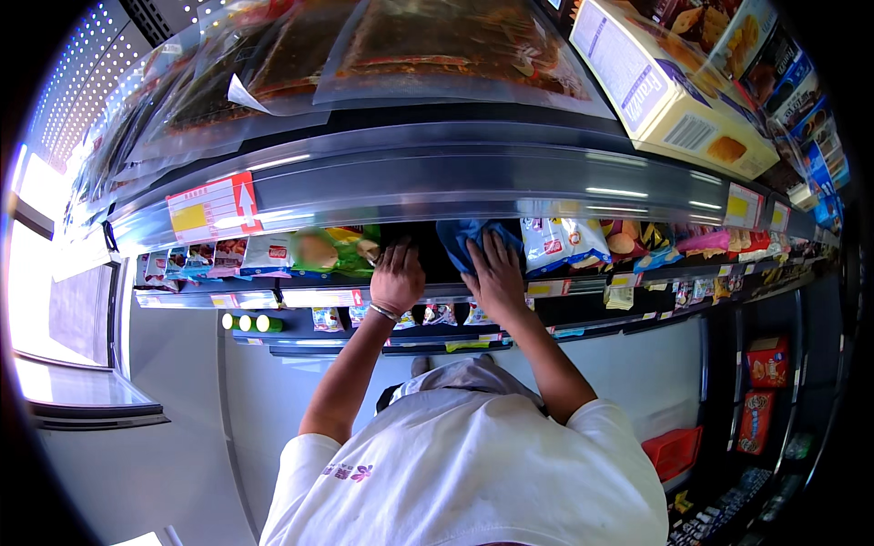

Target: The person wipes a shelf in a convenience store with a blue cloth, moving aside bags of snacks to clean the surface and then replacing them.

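Note:
My right hand [495, 273] lies spread over a crumpled blue cloth [456, 244] on a dark store shelf. Just right of the cloth stands a white and blue snack bag [563, 240]. My left hand [398, 276], with a bracelet at the wrist, rests at the shelf's front beside a green snack bag [351, 247]. Its fingertips reach into the shadow under the upper shelf, so whether they hold anything cannot be told. Between both hands the dark shelf surface shows.
An upper shelf edge [437, 174] with price tags runs above my hands, bearing clear-wrapped flat packs [464, 51] and a cream biscuit box [676, 102]. More snack bags line the shelf both ways. Lower shelves sit beneath. A red basket [672, 454] is at the lower right.

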Motion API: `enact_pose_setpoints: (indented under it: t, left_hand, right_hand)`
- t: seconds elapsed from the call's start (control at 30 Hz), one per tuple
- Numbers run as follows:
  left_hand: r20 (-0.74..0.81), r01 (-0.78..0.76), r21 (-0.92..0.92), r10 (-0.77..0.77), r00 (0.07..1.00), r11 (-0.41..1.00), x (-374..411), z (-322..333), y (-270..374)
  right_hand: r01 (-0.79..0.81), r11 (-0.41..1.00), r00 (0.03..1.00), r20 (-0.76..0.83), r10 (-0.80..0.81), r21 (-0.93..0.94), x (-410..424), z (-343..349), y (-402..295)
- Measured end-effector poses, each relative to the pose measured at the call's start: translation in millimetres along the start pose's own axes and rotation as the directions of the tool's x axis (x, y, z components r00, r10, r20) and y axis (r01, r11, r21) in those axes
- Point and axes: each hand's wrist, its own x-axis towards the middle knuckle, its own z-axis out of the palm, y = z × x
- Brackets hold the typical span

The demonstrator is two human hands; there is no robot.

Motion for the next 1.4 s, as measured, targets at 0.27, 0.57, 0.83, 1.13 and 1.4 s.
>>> enact_pose_setpoints:
  t: [0.27,0.57,0.83,1.13,1.4]
  left_hand:
    - [0.016,0.020,0.002,-0.020,1.000,1.000,-0.6,-4.4,3.8]
    - [-0.030,-0.006,0.007,0.006,1.000,1.000,-0.2,-5.6,4.4]
    - [-0.068,0.092,-0.089,-0.098,0.993,0.992,6.8,-12.8,14.6]
    - [0.132,0.214,-0.242,-0.187,0.973,0.946,30.9,32.6,56.9]
    - [0.253,0.173,0.181,-0.216,0.943,0.968,63.8,63.5,34.2]
  right_hand:
    - [0.172,0.983,0.983,0.046,-0.175,0.067,11.9,7.6,-16.0]
    - [0.219,0.975,0.974,-0.063,-0.216,0.041,75.3,40.7,-21.5]
    - [0.205,0.978,0.978,-0.048,-0.203,0.048,49.1,33.5,-21.4]
    - [0.141,0.902,0.987,-0.122,-0.099,0.409,-6.5,-10.0,-9.9]
    - [-0.129,0.691,0.980,-0.015,0.199,0.712,-109.1,-43.9,-20.7]
